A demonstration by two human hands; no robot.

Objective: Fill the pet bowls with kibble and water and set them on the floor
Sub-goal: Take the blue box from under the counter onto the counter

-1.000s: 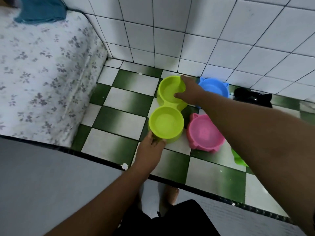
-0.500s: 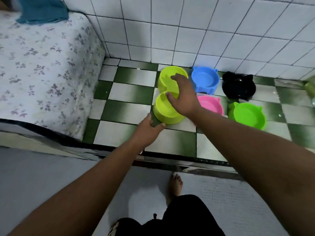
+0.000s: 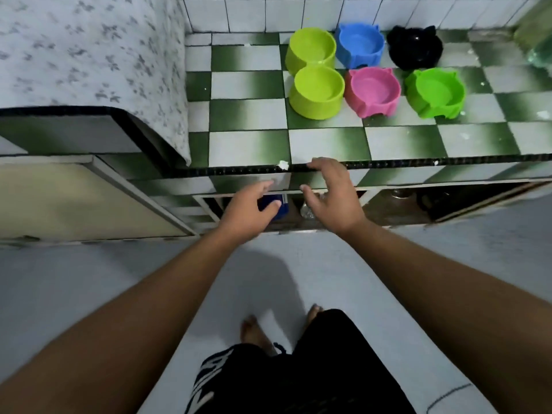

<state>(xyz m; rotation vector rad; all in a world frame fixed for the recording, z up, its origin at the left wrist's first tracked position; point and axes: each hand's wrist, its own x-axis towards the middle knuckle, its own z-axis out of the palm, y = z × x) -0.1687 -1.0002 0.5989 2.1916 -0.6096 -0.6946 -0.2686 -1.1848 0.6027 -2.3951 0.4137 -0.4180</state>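
Note:
A lime double bowl (image 3: pixel 315 76) stands on the green-and-white checkered counter (image 3: pixel 248 144) near the tiled wall. Beside it sit a blue bowl (image 3: pixel 360 49), a black bowl (image 3: pixel 415 50), a pink bowl (image 3: pixel 372 91) and a green bowl (image 3: pixel 435 93); all look empty. My left hand (image 3: pixel 249 209) is open in front of the counter's lower opening, by a blue object (image 3: pixel 276 204). My right hand (image 3: pixel 331 194) is open too, fingers near the counter's black front edge. Neither hand holds anything.
A floral cloth (image 3: pixel 89 52) covers something at the left of the counter. A cream cabinet door (image 3: pixel 77 201) stands open at the lower left. Dark items sit in the shelf under the counter (image 3: pixel 418 201). A clear bottle (image 3: pixel 537 40) stands far right. My bare feet (image 3: pixel 257 330) are on the grey floor.
Both hands let go of the lime double bowl and pulled back to the counter's front edge. The view has tilted down, showing the cabinet opening and the floor.

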